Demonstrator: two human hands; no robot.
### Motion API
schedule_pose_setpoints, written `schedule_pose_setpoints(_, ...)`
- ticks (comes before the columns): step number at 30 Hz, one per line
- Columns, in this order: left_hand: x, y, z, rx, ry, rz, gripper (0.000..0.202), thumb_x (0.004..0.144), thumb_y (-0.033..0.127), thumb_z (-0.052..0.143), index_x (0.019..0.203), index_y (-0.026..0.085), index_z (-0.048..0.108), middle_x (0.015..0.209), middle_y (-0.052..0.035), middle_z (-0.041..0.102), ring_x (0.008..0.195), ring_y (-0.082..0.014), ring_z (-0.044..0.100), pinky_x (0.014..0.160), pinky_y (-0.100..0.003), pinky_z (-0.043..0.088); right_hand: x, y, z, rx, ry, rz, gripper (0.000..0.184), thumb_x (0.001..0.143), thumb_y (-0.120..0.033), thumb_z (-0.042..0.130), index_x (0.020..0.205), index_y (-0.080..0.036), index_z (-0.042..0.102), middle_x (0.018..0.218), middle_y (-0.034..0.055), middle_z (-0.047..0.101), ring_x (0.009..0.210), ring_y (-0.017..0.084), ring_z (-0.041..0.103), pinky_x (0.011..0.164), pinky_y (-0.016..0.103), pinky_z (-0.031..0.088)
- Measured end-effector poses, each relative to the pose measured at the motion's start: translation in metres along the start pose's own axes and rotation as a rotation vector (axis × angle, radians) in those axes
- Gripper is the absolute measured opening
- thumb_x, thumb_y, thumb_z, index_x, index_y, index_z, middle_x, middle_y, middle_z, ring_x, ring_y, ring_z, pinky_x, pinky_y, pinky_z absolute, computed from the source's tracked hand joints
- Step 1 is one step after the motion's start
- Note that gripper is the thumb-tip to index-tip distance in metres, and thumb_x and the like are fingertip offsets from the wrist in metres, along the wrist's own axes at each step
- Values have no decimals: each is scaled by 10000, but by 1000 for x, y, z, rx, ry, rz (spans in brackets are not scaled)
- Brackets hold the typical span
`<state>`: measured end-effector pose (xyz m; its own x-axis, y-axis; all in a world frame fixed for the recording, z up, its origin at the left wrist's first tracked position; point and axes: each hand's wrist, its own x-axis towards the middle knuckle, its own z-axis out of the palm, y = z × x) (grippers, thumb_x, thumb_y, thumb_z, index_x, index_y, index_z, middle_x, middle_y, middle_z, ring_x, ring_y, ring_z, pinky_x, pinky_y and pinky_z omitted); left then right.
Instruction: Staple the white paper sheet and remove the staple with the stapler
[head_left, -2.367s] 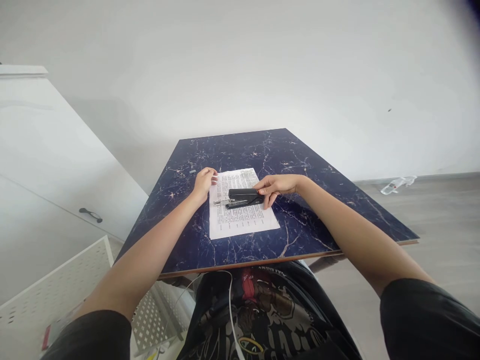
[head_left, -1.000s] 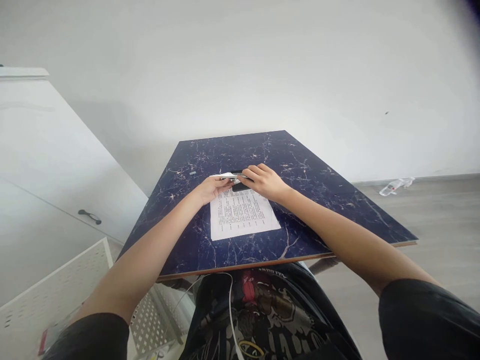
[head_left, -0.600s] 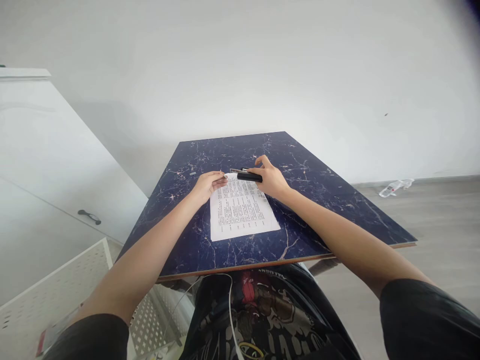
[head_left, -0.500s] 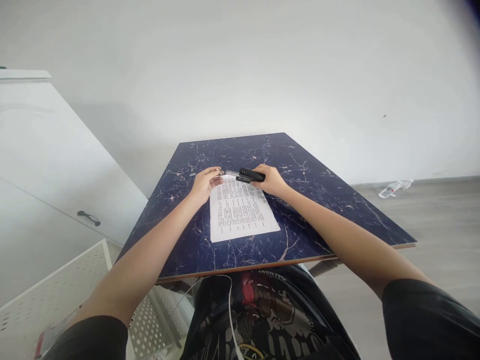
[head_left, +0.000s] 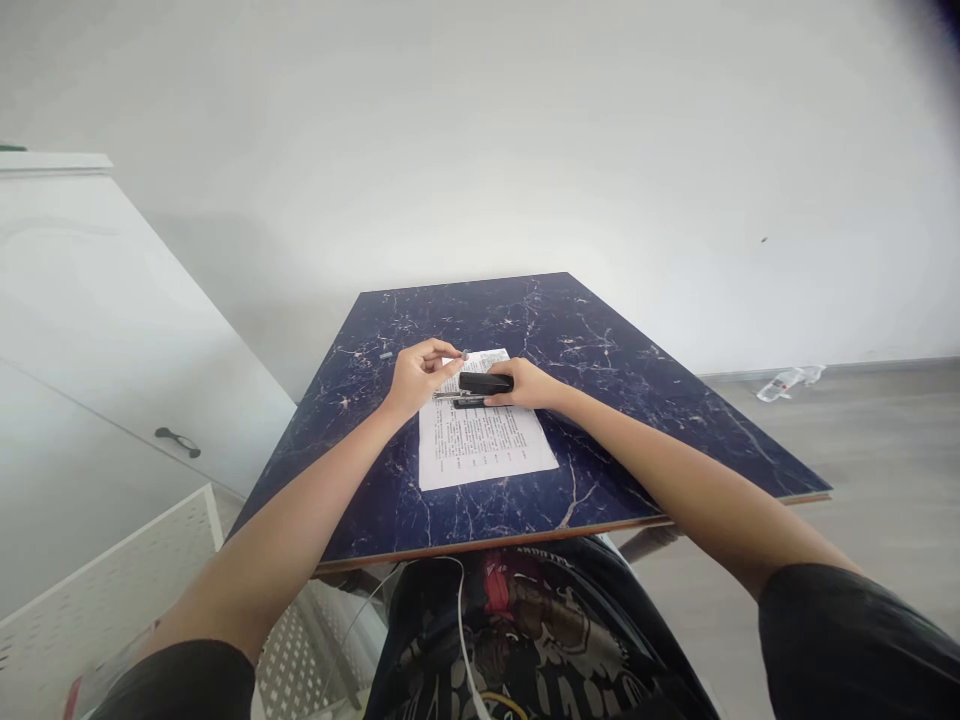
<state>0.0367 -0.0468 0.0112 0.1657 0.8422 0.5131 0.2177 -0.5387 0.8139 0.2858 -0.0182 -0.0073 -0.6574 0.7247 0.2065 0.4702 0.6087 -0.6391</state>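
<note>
My right hand [head_left: 521, 385] is wrapped round a black stapler [head_left: 480, 383] above the printed sheet of paper [head_left: 487, 452]. The stapler lies crosswise, its top lifted from its base and a metal part showing at the left end. My left hand [head_left: 424, 375] has thumb and forefinger pinched on a small greyish piece [head_left: 464, 355], too small to name for certain, over the paper's far left part. The sheet rests on a dark blue marbled table [head_left: 600, 440], partly covered by both hands and the stapler.
A small grey piece [head_left: 386, 355] lies on the table left of my left hand. A white cabinet [head_left: 112, 330] and a perforated white rack [head_left: 150, 560] stand at the left. Clear plastic packaging [head_left: 789, 382] is on the floor at right. A white cable [head_left: 461, 620] hangs before me.
My right hand has brought the stapler nearer and a little left, over the paper. My left hand has moved slightly right, its fingers now pinched on the small piece at the sheet's far part.
</note>
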Motion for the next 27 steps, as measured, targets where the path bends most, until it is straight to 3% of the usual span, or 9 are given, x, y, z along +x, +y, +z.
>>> schedule_pose_setpoints(3, -3, -1, 3, 90, -27, 7, 142, 817, 357, 842, 896, 239, 842, 578, -11, 617, 499, -132, 452, 568, -306, 384, 0, -2, -2, 25, 93, -79, 398, 909, -535, 705, 1097, -186, 742, 1021, 88, 759, 895, 228, 674, 764, 360, 479)
schedule_pose_setpoints(6, -4, 1, 6, 127, -23, 54, 115, 798, 338, 852, 882, 260, 851, 630, -23, 667, 538, -145, 479, 616, -317, 414, -2, -9, -5, 93, 301, -123, 432, 931, -528, 694, 1234, -221, 704, 1116, 101, 757, 1012, 248, 686, 847, 395, 502)
schedule_pose_setpoints(8, -5, 2, 8, 168, -30, 107, 107, 818, 347, 836, 888, 268, 850, 669, -30, 694, 551, -148, 492, 622, -316, 419, -3, -15, -7, 142, 349, -144, 411, 933, -527, 700, 1221, -234, 709, 1080, 93, 760, 997, 246, 689, 860, 405, 511)
schedule_pose_setpoints(11, -6, 2, 10, 216, -57, 153, 131, 843, 366, 821, 928, 271, 849, 585, -7, 625, 527, -147, 475, 609, -310, 410, -5, -19, -8, 164, 359, -170, 363, 912, -538, 734, 1129, -247, 748, 1055, 83, 762, 951, 234, 677, 856, 408, 513)
schedule_pose_setpoints(20, -8, 6, 16, 196, -74, 112, 164, 820, 381, 854, 934, 269, 819, 601, 3, 597, 556, -155, 495, 665, -307, 432, -7, -28, -5, 92, 397, -188, 229, 933, -455, 697, 1002, -260, 795, 967, 68, 768, 884, 231, 649, 834, 423, 521)
schedule_pose_setpoints(23, -1, -3, 8, 187, 54, 99, 172, 941, 403, 719, 984, 248, 781, 745, -33, 693, 581, -154, 543, 659, -295, 437, -6, -21, -15, 32, 470, -168, 218, 945, -413, 672, 1006, -253, 806, 984, 88, 776, 898, 253, 667, 834, 440, 538)
schedule_pose_setpoints(25, 8, -17, -7, 240, 186, 76, 194, 999, 377, 621, 1000, 233, 750, 828, -53, 728, 654, -173, 621, 695, -291, 464, -8, -7, -26, -80, 536, -128, 213, 949, -378, 659, 997, -244, 817, 985, 94, 786, 900, 265, 684, 836, 441, 548)
schedule_pose_setpoints(27, 17, -35, -28, 437, 234, -1, 177, 997, 313, 596, 973, 222, 745, 815, -62, 730, 745, -208, 676, 790, -310, 494, -12, 16, -41, -267, 563, -52, 219, 954, -331, 633, 985, -238, 829, 995, 87, 800, 937, 278, 704, 869, 437, 549)
